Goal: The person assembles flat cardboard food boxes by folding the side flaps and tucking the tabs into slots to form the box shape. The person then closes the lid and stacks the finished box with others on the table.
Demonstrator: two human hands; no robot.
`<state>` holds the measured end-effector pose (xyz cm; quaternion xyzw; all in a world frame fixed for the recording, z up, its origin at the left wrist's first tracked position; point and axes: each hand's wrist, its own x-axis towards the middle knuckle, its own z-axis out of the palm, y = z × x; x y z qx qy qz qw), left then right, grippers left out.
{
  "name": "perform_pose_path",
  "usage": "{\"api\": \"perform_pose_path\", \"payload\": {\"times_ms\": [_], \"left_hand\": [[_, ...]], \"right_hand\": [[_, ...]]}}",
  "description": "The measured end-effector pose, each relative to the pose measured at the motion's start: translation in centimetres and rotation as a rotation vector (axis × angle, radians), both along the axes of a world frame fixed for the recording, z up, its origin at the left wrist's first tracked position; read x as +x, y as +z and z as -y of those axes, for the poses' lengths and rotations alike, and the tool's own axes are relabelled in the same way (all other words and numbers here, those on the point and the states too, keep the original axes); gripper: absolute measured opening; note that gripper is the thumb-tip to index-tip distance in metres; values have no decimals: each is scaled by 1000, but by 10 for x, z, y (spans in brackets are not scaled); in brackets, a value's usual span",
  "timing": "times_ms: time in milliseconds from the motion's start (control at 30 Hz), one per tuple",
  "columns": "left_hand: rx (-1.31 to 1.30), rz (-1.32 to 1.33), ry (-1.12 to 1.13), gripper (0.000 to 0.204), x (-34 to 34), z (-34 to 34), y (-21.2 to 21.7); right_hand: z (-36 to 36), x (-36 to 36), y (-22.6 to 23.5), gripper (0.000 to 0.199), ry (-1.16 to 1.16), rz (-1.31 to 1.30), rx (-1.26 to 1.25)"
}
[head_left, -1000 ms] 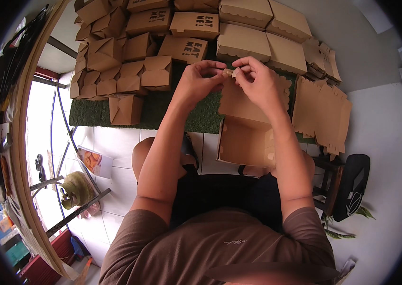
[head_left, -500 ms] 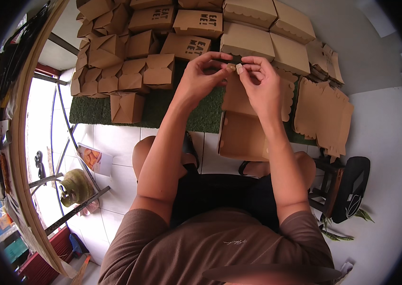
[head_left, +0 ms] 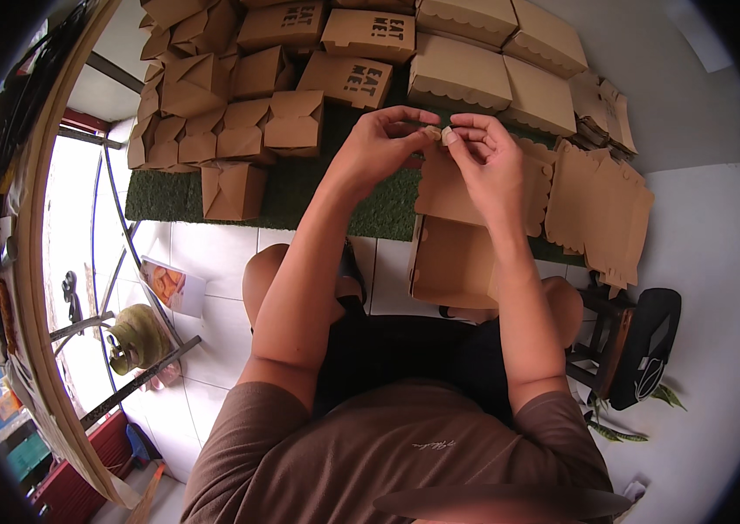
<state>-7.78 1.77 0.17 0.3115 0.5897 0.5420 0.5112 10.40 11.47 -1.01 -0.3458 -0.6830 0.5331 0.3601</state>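
Two small pale bits (head_left: 449, 135), too tiny to identify, above open kraft box (head_left: 453, 262). Left hand (head_left: 373, 154) grip pinching one, right hand (head_left: 494, 166) the other. Right forearm (head_left: 527, 297) hides box's right side.

I see folded boxes (head_left: 294, 120) crowding the worktop's (head_left: 283, 199) left side, lidded boxes (head_left: 460, 72) behind on its right, an open box (head_left: 453, 262) jutting past the near edge, flat cardboard (head_left: 601, 207) at the near right corner
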Motion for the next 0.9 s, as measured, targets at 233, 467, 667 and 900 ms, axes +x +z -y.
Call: {"api": "perform_pose_path", "payload": {"times_ms": [233,467,667,900], "left_hand": [[-50,18,15,36,0,-2,-6],[-39,25,76,32,-1,0,0],[-58,-13,70,37,-2,-1,-2],[-58,8,82,37,-4,-2,-7]], "right_hand": [[-16,34,23,28,65,96,25],[-70,107,22,33,-448,478,252],[-92,122,-3,43,-168,312,-129],[-92,130,-21,37,-64,62,-170]]}}
